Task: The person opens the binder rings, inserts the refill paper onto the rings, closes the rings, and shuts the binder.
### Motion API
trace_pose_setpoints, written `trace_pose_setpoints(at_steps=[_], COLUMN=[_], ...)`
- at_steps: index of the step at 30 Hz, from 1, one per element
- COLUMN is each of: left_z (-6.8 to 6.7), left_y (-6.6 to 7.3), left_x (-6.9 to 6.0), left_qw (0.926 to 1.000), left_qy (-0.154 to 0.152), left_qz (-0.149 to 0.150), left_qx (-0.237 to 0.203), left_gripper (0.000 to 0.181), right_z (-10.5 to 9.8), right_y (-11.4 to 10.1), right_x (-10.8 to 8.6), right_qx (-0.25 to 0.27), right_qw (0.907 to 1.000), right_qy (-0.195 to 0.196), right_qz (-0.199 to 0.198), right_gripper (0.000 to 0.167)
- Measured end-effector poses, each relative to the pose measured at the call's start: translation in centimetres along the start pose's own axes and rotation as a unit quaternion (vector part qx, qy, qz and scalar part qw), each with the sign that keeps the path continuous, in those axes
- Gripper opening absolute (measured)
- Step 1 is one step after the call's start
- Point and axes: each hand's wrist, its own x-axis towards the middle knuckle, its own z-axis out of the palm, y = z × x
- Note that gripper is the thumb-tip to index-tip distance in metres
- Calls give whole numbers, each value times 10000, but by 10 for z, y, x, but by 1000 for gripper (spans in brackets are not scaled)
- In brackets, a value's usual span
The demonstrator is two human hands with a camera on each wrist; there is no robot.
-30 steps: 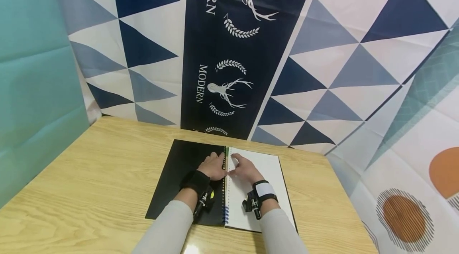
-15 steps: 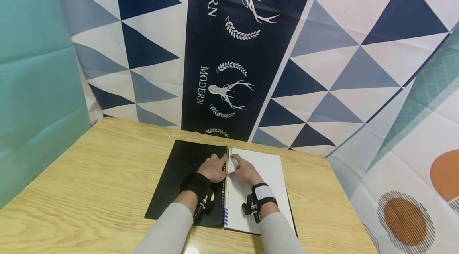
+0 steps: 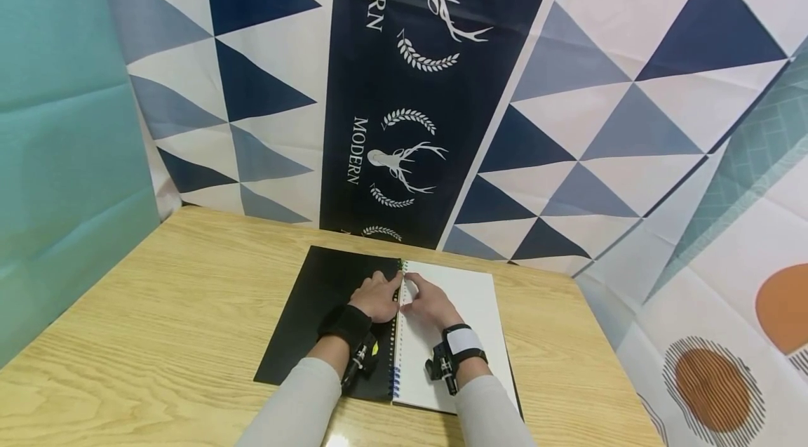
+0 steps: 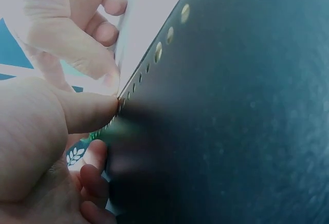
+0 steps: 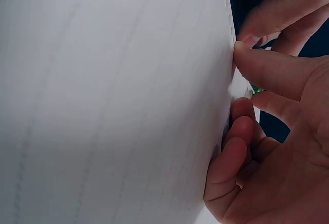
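Observation:
A ring-bound notebook lies spread on the table, with its black cover on the left and white pages on the right. Blue rings show at the near end of the binding and green ones at the far end. My left hand grips the binding from the cover's side, its thumb on the punched edge in the left wrist view. From the page side my right hand pinches the same stretch, thumb at the paper's edge, other fingers curled in the right wrist view. My fingers hide the middle of the binding.
The wooden table extends around the notebook. A patterned cloth wall stands behind it, and a teal cloth hangs at the left.
The strip between the cover's holes and the pages' edge has narrowed, and the two sides now sit closer together at the binding. My hands have hardly moved and stay on it.

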Motion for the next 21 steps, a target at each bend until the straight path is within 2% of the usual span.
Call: trace_pose_setpoints(at_steps=[7, 13, 17, 21], left_z=[2, 6, 7, 6], left_y=[-1, -1, 2, 3], left_x=[2, 8, 13, 20], left_qw=[10000, 9997, 9991, 9975], left_qy=[71, 170, 164, 85], left_qz=[-28, -172, -331, -475], left_qx=[24, 1, 209, 507], left_gripper=[64, 69, 73, 79], right_z=[2, 0, -1, -5], right_y=[1, 0, -2, -5], right_x=[2, 5, 6, 8], right_qx=[-43, 76, 157, -104], right_qw=[10000, 9998, 9992, 9989], right_qy=[34, -81, -212, -331], right_qz=[-6, 144, 284, 306], right_gripper=[72, 83, 88, 92])
